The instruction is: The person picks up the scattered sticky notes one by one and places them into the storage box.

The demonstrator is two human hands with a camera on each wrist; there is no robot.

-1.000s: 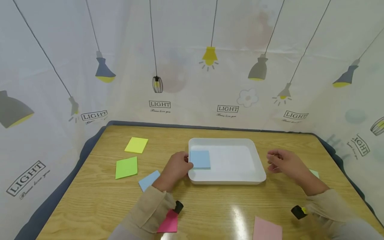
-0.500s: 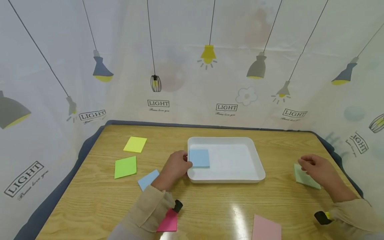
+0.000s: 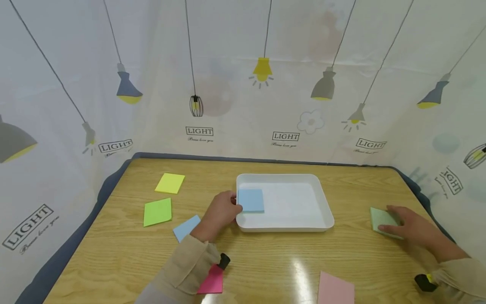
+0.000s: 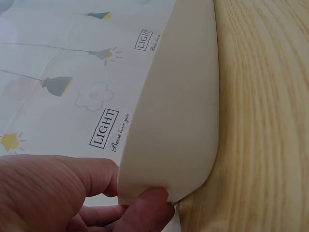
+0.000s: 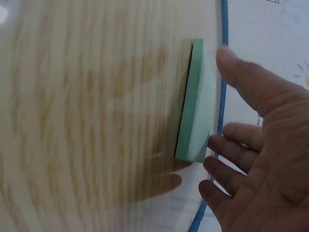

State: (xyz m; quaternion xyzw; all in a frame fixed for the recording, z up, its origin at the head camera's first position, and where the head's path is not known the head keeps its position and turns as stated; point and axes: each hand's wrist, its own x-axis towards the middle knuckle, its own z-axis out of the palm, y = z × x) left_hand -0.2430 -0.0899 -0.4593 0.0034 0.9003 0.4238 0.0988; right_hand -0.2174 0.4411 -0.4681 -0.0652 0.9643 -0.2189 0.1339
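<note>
- I have the left grip (image 3: pixel 219 211) pinched on the left edge of the white tray (image 3: pixel 284 230), which rests on the worktop (image 3: pixel 265 257).
- In the tray, at its left end, I see a blue pad (image 3: pixel 251 200) lying flat, just beside my left thumb.
- My right grip (image 3: pixel 414 226) is spread wide, thumb well apart from the fingers, with nothing held.
- It sits at the pale green pad (image 3: pixel 379 217), which lies to the right of the tray; I cannot tell whether any fingertip touches it.
- Left of the tray I have a yellow pad (image 3: pixel 170 183), a bright green pad (image 3: pixel 157 212) nearer me, and a second blue pad (image 3: pixel 186 227), partly behind the left forearm.
- Nearest me are a magenta pad (image 3: pixel 211 282), partly covered by the left sleeve (image 3: pixel 190 259), and a pink pad (image 3: pixel 336 289), cut off by the lower edge of my head view.
</note>
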